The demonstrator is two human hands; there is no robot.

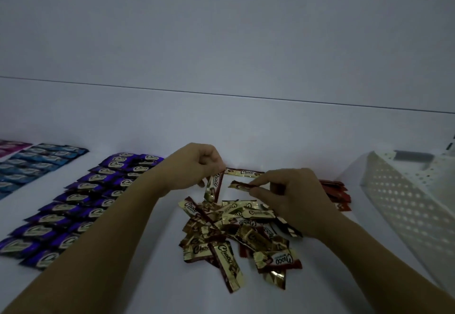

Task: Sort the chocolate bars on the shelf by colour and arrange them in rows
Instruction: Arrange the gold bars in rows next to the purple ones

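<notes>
GOLD LOT: ROW BEING STARTED

Step in hand: laying out the gold bars. Purple rows (pixel 81 202) and blue rows (pixel 32 163) lie finished at left of frame, with pink bars (pixel 12 146) at the far left edge and red bars (pixel 337 193) at right, partly behind the right hand. One laid bar (pixel 243 172) lies flat at the back, likely the head of the gold row.

Left hand (pixel 194 165): fingers curled, pinching the left bar (pixel 213 188) by one end so that it hangs over the pile.

Right hand (pixel 288 190): thumb and fingertips pinching the right bar (pixel 240 185) level, just in front of the laid bar.

Gold pile (pixel 236 235): centre of frame, loose heap, bars crossed and overlapping, some face down.

Next move, as judged: set both held bars flat beside the laid bar, print up and ends aligned, then draw singles off the heap.

Materials: glossy foil wrappers, gold with dark red bands, long and flat with crimped ends; probably slippery and apt to slide. Shelf (pixel 246 136) is smooth white. Basket (pixel 406 202), right of frame, is white and perforated with round holes
</notes>
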